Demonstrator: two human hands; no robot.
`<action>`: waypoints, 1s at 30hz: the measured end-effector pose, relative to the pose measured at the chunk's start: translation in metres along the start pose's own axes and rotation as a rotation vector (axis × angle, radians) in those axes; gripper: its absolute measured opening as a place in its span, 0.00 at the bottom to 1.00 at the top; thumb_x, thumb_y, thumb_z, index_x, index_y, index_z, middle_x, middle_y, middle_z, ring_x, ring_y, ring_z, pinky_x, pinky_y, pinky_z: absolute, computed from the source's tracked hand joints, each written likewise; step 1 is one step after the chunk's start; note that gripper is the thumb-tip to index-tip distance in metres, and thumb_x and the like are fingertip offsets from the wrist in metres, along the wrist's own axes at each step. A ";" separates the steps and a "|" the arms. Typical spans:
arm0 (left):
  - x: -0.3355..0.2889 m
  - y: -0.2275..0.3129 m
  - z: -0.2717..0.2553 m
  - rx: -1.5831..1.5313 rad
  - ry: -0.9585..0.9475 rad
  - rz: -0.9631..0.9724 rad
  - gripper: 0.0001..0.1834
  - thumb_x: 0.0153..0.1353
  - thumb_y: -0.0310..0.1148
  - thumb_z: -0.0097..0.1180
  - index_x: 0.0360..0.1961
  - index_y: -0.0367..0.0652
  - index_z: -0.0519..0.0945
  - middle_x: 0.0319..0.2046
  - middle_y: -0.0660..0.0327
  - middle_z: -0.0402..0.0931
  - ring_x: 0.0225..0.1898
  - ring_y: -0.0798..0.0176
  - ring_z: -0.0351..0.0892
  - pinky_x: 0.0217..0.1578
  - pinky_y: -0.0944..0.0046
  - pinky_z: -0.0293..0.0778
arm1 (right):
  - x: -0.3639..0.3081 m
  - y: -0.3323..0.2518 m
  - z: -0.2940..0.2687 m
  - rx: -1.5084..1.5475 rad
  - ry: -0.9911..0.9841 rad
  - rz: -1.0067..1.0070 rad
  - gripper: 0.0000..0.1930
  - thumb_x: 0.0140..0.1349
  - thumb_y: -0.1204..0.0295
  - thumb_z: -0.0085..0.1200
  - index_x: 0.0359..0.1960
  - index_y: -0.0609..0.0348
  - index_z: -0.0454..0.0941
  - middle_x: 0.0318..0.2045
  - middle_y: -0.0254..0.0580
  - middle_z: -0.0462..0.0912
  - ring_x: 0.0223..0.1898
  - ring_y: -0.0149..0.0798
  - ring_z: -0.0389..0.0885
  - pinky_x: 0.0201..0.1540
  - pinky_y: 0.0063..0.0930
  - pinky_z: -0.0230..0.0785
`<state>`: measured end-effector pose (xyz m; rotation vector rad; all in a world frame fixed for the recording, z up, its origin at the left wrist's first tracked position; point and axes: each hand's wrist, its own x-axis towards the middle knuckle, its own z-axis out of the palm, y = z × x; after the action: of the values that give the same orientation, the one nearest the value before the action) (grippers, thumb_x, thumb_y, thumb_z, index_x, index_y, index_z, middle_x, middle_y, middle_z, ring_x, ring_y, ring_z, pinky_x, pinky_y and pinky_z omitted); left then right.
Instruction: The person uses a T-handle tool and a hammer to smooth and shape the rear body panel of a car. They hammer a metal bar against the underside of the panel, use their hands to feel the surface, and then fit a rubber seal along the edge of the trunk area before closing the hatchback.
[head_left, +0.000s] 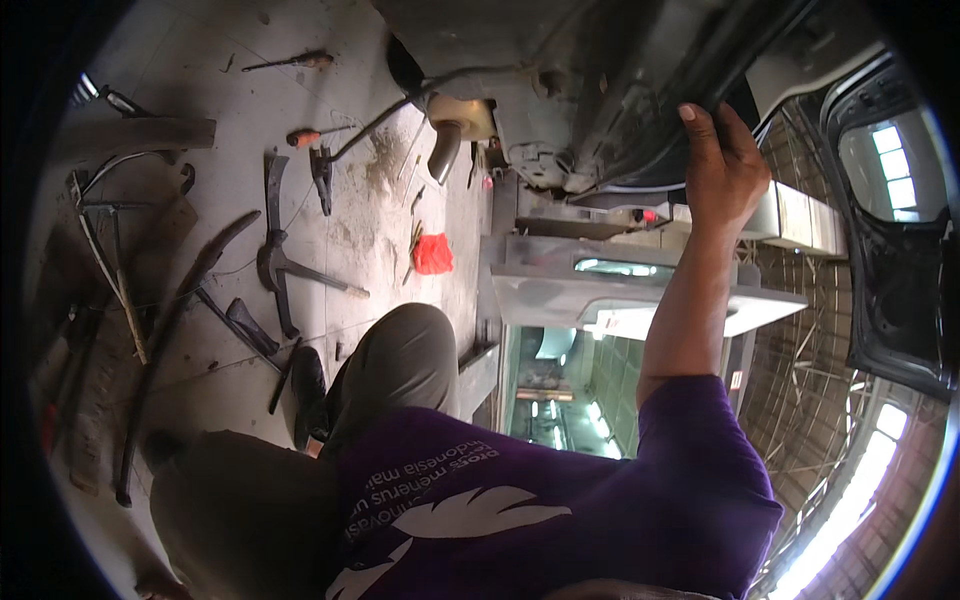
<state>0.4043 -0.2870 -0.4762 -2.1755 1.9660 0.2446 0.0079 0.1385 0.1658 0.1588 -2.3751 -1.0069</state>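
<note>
My right hand (725, 160) reaches up and is closed on the dark edge of a car body panel (640, 110). Its thumb lies on the near side, and the other fingers are partly hidden. The underside of the panel looks grey and dirty, with a curved exhaust pipe (445, 152) below it. My left hand does not show; a dim brownish patch at the lower left edge is too unclear to name.
On the floor lie an orange-handled screwdriver (305, 137), a red cloth (433, 254), a cross-shaped metal tool (272, 262) and several long curved dark strips (190, 290). An open car door or hatch (905, 240) hangs at the right. My bent knee (405, 345) is beside the tools.
</note>
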 end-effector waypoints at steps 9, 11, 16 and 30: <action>0.008 -0.001 0.004 -0.043 0.033 0.018 0.44 0.59 0.69 0.27 0.70 0.55 0.48 0.72 0.55 0.42 0.70 0.37 0.44 0.61 0.36 0.50 | -0.032 0.028 0.026 0.196 -0.010 0.218 0.16 0.50 0.67 0.69 0.36 0.65 0.84 0.30 0.43 0.86 0.31 0.27 0.80 0.39 0.20 0.71; 0.009 -0.007 0.005 -0.054 0.039 0.027 0.45 0.58 0.70 0.26 0.70 0.55 0.48 0.72 0.55 0.43 0.70 0.37 0.44 0.61 0.36 0.50 | -0.027 0.026 0.021 0.277 -0.054 0.191 0.16 0.50 0.66 0.69 0.36 0.65 0.84 0.29 0.42 0.86 0.30 0.27 0.80 0.38 0.20 0.71; 0.007 -0.007 0.013 -0.085 0.062 0.021 0.46 0.57 0.72 0.25 0.70 0.55 0.49 0.71 0.56 0.44 0.70 0.36 0.43 0.61 0.36 0.49 | -0.039 0.052 0.031 0.151 -0.080 0.255 0.16 0.49 0.64 0.69 0.35 0.64 0.84 0.30 0.45 0.86 0.31 0.33 0.84 0.38 0.24 0.73; 0.024 -0.030 0.036 -0.180 0.193 0.022 0.50 0.52 0.77 0.23 0.69 0.56 0.53 0.71 0.59 0.47 0.69 0.33 0.43 0.61 0.36 0.47 | -0.057 0.078 0.032 0.095 -0.203 0.123 0.12 0.50 0.64 0.67 0.34 0.57 0.85 0.31 0.45 0.85 0.33 0.44 0.85 0.36 0.30 0.74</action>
<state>0.4368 -0.2978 -0.5157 -2.3702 2.1467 0.2314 0.0463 0.2318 0.1762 -0.0575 -2.5824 -0.8896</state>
